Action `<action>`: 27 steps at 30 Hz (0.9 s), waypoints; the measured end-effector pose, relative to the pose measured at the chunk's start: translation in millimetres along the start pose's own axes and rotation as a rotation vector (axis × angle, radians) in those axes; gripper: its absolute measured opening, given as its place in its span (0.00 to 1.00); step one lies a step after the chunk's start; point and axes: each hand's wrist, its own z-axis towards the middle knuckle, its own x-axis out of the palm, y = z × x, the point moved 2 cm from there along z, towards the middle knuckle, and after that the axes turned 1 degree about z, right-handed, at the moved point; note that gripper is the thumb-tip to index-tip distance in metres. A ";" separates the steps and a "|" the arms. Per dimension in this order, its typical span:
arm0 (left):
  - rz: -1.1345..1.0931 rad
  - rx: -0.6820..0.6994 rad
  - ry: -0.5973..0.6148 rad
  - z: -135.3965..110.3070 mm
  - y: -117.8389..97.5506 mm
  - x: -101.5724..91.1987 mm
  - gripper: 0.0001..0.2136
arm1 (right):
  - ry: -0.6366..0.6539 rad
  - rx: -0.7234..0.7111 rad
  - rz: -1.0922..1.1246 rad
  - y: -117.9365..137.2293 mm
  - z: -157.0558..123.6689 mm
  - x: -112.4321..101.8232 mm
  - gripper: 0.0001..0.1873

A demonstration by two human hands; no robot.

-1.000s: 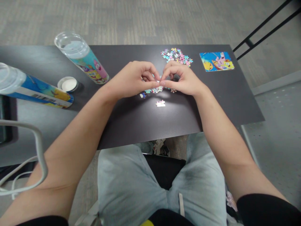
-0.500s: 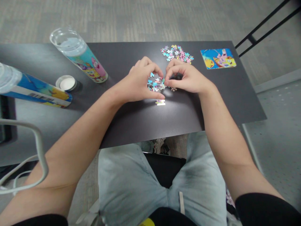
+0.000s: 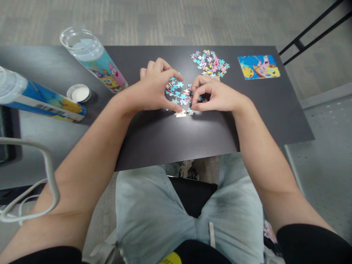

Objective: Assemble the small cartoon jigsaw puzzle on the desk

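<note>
In my feed, one blue tube, one lid, one teal tube, left hand, fingers wide apart, thumb at one pale puzzle piece, one near puzzle heap on the table, right hand, fingers pinching one small piece, one far puzzle heap, one picture card.

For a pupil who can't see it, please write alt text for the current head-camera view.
A person's open left hand has its thumb at a pale jigsaw bit; the right hand is at a smaller piece beside it. Loose pieces lie beyond on a dark table, with a cartoon card right and printed tubes left.
</note>
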 end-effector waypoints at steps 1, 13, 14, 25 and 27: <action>-0.006 -0.001 -0.003 0.0 -0.5 0.3 0.46 | 0.015 -0.005 0.000 0.2 0.2 1.1 0.12; 0.016 -0.030 0.031 0.0 -5.8 3.3 0.52 | 0.046 -0.004 -0.050 2.7 0.1 1.0 0.15; 0.020 -0.039 0.031 0.0 -6.4 3.0 0.53 | 0.050 -0.006 -0.056 3.2 -0.1 0.9 0.15; 0.056 -0.040 0.076 -2.0 -10.9 2.4 0.55 | -0.003 -0.030 -0.050 3.3 1.9 4.7 0.28; 0.044 -0.043 0.053 -1.0 -10.8 1.3 0.54 | -0.053 -0.065 -0.019 0.8 2.7 1.5 0.28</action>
